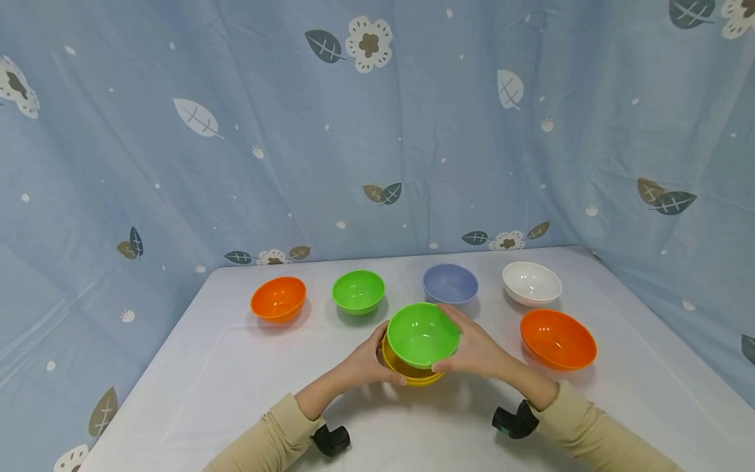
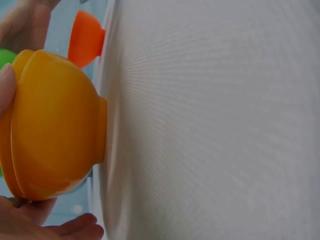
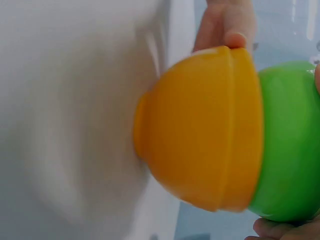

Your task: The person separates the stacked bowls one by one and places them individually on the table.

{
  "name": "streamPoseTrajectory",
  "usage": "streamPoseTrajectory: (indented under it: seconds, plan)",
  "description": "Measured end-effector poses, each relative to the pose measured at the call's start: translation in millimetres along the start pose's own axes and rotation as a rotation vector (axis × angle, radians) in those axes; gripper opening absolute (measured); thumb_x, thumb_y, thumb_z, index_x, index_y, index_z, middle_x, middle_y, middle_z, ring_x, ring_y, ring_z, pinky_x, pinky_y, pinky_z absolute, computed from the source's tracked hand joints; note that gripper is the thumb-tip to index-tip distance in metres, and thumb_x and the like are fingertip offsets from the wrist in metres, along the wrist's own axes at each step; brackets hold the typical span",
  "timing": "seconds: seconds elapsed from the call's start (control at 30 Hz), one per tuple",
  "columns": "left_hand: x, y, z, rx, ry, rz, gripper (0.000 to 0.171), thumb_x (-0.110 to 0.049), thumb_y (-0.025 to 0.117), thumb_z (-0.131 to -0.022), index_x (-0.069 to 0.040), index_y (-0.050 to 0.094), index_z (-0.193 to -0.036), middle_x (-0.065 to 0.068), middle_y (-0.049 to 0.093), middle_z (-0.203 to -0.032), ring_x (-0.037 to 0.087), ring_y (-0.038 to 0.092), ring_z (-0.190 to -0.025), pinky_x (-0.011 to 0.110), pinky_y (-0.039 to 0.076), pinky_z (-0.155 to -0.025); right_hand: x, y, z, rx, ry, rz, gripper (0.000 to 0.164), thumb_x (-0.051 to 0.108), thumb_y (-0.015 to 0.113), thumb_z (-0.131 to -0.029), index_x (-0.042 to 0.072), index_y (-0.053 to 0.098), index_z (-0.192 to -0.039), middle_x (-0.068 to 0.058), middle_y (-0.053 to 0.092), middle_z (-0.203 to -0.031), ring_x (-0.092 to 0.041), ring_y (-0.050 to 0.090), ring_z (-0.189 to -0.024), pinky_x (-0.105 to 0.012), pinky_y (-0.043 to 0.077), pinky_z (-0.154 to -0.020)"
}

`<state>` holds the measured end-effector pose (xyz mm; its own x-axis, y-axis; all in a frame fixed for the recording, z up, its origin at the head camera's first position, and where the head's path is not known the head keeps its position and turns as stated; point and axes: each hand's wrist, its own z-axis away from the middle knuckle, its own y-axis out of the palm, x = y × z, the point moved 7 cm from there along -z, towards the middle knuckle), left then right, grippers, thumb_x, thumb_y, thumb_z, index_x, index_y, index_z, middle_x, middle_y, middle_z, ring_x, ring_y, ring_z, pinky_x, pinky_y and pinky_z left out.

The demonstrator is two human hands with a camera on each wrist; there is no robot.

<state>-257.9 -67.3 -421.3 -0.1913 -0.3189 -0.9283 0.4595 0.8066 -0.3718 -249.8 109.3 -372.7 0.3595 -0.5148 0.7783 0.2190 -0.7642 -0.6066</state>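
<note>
Near the middle of the table, my left hand [image 1: 367,364] grips yellow bowls [image 1: 392,357] by the rim, thumb at the front and fingers round the far side. Two nested yellow rims show in the left wrist view, the foot of the lower bowl [image 2: 60,130] right at the white cloth. My right hand [image 1: 476,347] pinches a bright green bowl [image 1: 421,333] by its right side. That green bowl is upright, its base inside the upper yellow bowl; in the right wrist view its wall [image 3: 287,145] rises out of the yellow rim.
Behind stand an orange bowl [image 1: 279,299], another green bowl [image 1: 358,292], a blue-purple bowl [image 1: 450,284] and a white bowl [image 1: 531,284]. A larger orange bowl [image 1: 558,339] is right of my right hand. A patterned blue curtain [image 1: 330,151] hangs behind the white-covered table [image 1: 218,387].
</note>
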Motion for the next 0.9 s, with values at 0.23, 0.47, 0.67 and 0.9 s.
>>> streamPoseTrajectory:
  seconds: [0.23,0.47,0.67,0.9]
  plan:
    - [1.0,0.1,-0.1,0.001,-0.026,-0.02,0.105,-0.018,0.083,-0.063,-0.007,0.019,-0.145,0.011,0.036,-0.141,0.027,0.041,-0.123,0.047,0.03,-0.103,-1.4,-23.3,4.3,-0.039,0.038,0.055,0.104,0.031,0.083,-0.06,0.0,0.026,-0.142,-0.025,0.032,-0.141,-0.042,0.04,-0.121,-0.056,0.041,-0.092]
    - [1.6,0.1,-0.2,-0.002,-0.033,-0.018,0.106,-0.018,0.083,-0.063,-0.004,0.018,-0.144,0.012,0.037,-0.141,0.028,0.042,-0.122,0.048,0.029,-0.104,-4.5,-47.7,12.5,-0.091,0.07,0.095,0.106,0.035,0.083,-0.06,0.003,0.026,-0.142,-0.023,0.027,-0.145,-0.042,0.038,-0.121,-0.057,0.042,-0.09]
    - [2.0,0.6,0.1,-0.005,-0.051,-0.015,0.105,-0.019,0.083,-0.063,-0.007,0.019,-0.145,0.012,0.036,-0.141,0.027,0.043,-0.12,0.047,0.032,-0.102,-14.9,-60.1,22.0,-0.101,0.107,0.044,0.104,0.034,0.082,-0.063,0.004,0.023,-0.143,-0.022,0.026,-0.145,-0.039,0.04,-0.117,-0.052,0.045,-0.088]
    - [2.9,0.0,-0.2,-0.011,-0.051,-0.018,0.105,-0.02,0.083,-0.062,-0.006,0.02,-0.145,0.012,0.036,-0.141,0.027,0.044,-0.12,0.047,0.033,-0.101,-22.5,-68.4,30.3,-0.125,0.107,0.071,0.105,0.031,0.082,-0.065,-0.002,0.02,-0.143,-0.024,0.022,-0.146,-0.041,0.035,-0.121,-0.057,0.039,-0.092]
